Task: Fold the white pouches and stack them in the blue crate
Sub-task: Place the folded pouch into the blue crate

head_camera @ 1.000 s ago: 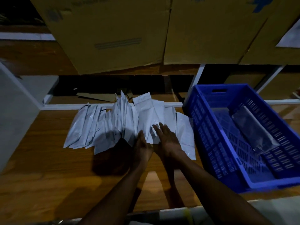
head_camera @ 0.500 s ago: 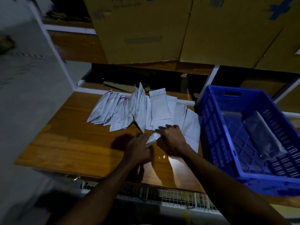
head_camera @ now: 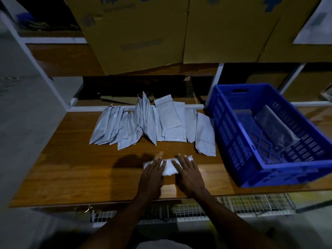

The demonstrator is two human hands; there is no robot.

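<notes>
Flat-fingered left hand (head_camera: 152,174) and right hand (head_camera: 188,174) press what looks like a folded white pouch (head_camera: 168,167) onto the table (head_camera: 71,168).

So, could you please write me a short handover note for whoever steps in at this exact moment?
Left hand and right hand: both open, fingers flat, pressing one white pouch down on the wooden table, near its front edge.
Unfolded pouches: fanned out along the back of the table.
Blue crate: on the right, holding one pouch in the crate.
Done: one pouch stored.
Left: finish this fold, put it in the crate, then do the rest.
</notes>
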